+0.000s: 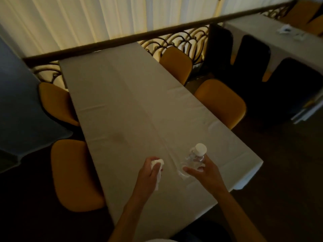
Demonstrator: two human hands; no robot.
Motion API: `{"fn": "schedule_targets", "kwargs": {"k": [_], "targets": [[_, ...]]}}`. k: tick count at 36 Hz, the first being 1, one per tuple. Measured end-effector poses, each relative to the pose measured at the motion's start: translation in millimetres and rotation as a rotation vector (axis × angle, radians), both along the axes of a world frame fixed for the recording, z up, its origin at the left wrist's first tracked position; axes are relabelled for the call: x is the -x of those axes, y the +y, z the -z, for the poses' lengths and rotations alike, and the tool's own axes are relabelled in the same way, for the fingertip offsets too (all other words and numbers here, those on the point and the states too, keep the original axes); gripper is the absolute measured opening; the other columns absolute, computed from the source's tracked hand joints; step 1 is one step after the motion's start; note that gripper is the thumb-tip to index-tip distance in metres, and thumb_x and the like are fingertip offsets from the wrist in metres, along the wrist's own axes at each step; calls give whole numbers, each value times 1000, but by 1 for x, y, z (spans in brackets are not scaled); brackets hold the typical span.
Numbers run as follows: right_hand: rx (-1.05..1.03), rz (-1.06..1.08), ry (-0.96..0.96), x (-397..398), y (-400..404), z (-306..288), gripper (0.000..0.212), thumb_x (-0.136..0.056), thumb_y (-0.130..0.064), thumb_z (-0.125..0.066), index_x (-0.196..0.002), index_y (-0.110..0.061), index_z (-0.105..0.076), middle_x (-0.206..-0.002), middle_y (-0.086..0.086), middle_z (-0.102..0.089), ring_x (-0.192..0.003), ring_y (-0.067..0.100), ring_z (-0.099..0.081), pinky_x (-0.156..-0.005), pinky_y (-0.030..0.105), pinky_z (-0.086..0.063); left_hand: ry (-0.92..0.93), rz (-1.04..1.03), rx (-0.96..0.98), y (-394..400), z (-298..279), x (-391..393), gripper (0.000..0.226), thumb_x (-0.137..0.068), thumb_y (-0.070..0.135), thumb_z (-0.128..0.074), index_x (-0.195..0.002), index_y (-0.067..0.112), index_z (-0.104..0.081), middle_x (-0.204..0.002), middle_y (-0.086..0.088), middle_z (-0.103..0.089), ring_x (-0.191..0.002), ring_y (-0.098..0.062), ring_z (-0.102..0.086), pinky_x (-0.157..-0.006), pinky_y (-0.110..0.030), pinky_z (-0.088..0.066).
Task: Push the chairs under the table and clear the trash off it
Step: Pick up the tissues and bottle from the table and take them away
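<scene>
A long table [122, 105] under a pale cloth runs away from me. My left hand [150, 173] is shut on a crumpled white napkin [157, 163] just above the near end of the table. My right hand [204, 170] grips a clear plastic bottle [194, 158] with a white cap, tilted over the cloth. Mustard-yellow chairs stand tucked along both sides: two on the left [73, 173] [56, 102] and two on the right [222, 102] [176, 63].
An ornate metal railing [174, 41] with pale curtains behind it closes the far end. A second clothed table [272, 34] with dark chairs [251, 56] and small items on it stands at the right. Dark floor lies at the near right.
</scene>
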State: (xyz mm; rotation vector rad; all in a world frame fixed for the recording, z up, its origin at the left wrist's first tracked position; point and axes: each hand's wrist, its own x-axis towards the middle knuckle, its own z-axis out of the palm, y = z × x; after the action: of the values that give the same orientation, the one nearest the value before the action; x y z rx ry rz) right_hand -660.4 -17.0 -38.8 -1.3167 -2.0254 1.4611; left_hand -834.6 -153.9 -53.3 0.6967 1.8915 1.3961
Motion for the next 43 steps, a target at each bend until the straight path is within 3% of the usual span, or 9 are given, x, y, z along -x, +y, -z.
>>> {"fn": "schedule_targets", "kwargs": {"k": [6, 10, 14, 18, 20, 26, 31, 37, 43], "targets": [[14, 184, 15, -55, -34, -12, 68, -63, -53, -82, -123, -35, -54, -113, -15, -67, -103, 4, -63, -89, 26, -50, 48, 224, 6, 6, -1, -36, 6, -97, 29, -53, -101, 30, -57, -90, 3, -71, -79, -11, -67, -71, -30, -53], [5, 342, 6, -102, -56, -16, 65, -66, -44, -86, -122, -33, -56, -111, -15, -70, -100, 4, -66, -88, 28, -54, 21, 366, 9, 14, -3, -72, 19, -88, 41, -49, -102, 32, -57, -91, 1, -70, -80, -15, -67, -71, -34, -54], [-18, 460, -21, -147, -77, -24, 55, -70, -35, -86, -116, -34, -56, -107, -16, -69, -96, -3, -65, -81, 16, -53, 30, 516, 16, 22, -3, -109, 6, -95, 32, -51, -99, 32, -55, -87, 1, -71, -79, -13, -68, -71, -34, -53], [7, 588, -26, -188, -100, -26, 57, -69, -31, -88, -112, -41, -51, -104, -14, -68, -95, 1, -67, -86, 26, -56, 53, 629, 1, 25, -8, -148, 10, -92, 35, -48, -97, 31, -56, -87, 1, -69, -79, -12, -66, -68, -25, -50], [19, 652, -33, -208, -111, -23, 59, -68, -33, -88, -114, -39, -52, -104, -9, -70, -95, 6, -68, -86, 33, -57, 55, 690, 0, 25, -12, -167, 8, -98, 24, -49, -97, 29, -56, -90, -1, -68, -79, -9, -65, -67, -16, -47], [5, 767, -37, -258, -148, -21, 68, -70, -38, -86, -128, -29, -51, -111, -9, -68, -96, 4, -67, -78, 23, -56, 59, 865, 4, 19, -20, -220, 20, -100, 14, -47, -94, 32, -53, -88, -3, -68, -75, -5, -66, -66, -16, -50], [1, 829, -3, -293, -175, -25, 64, -72, -33, -85, -126, -30, -52, -110, -11, -67, -94, -2, -65, -70, 15, -53, 67, 920, 24, 4, -16, -264, 13, -101, 20, -47, -99, 31, -53, -87, -2, -68, -76, -13, -68, -64, -24, -53], [8, 840, 28, -325, -195, -22, 68, -72, -34, -85, -131, -26, -51, -114, -9, -67, -96, 2, -67, -76, 21, -57, 34, 976, 20, -19, -21, -304, 10, -101, 17, -43, -106, 15, -52, -88, -6, -65, -75, -6, -68, -64, -19, -52], [0, 838, 24, -344, -205, -13, 72, -71, -40, -84, -133, -27, -49, -114, -9, -67, -96, 5, -67, -81, 28, -57, 79, 973, 110, -32, -12, -327, 17, -100, 27, -47, -113, 20, -55, -96, 1, -67, -88, -11, -67, -78, -29, -55]]}}
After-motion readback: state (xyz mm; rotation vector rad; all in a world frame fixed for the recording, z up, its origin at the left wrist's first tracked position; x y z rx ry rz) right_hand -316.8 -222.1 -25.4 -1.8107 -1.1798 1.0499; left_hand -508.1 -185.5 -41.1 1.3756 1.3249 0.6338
